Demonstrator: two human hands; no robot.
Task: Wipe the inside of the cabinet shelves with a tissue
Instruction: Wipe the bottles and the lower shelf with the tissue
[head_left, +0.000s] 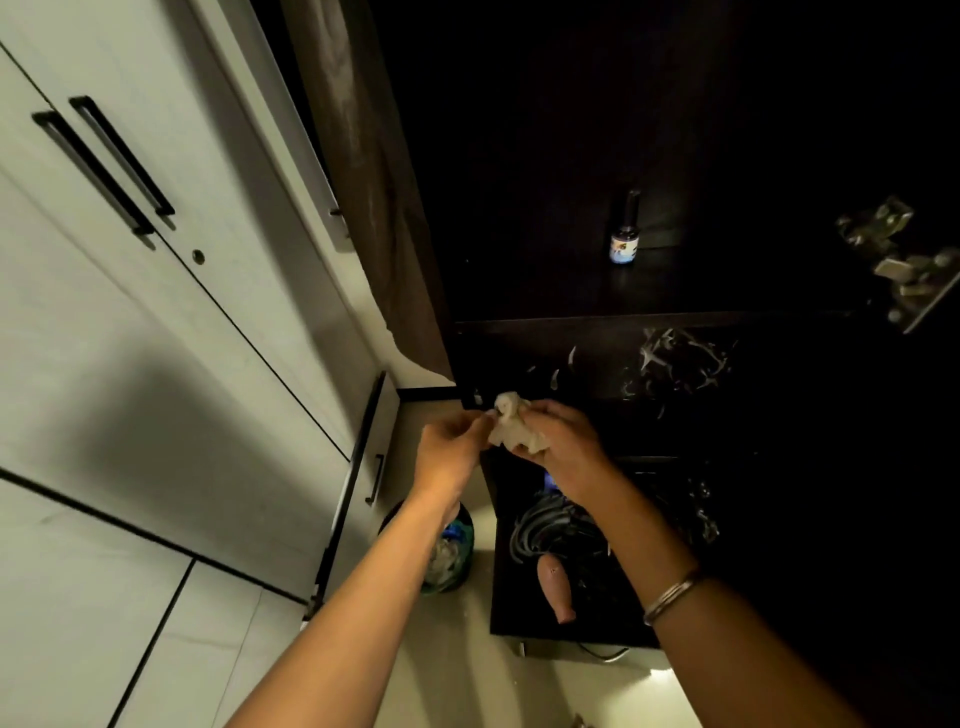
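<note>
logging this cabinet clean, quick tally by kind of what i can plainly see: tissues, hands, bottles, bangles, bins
tissue: 1, crumpled, held by both hands in front of the dark cabinet
hands: 2, left hand and right hand
small bottle: 1, upright on the upper shelf
bangle: 1, on the right wrist
bin: 1, on the floor
total: 6

small bottle (622, 244) up on a dark shelf, grey cables (550, 530) coiled lower down, bin (447, 551) on the floor, white wardrobe (156, 312) left
</note>
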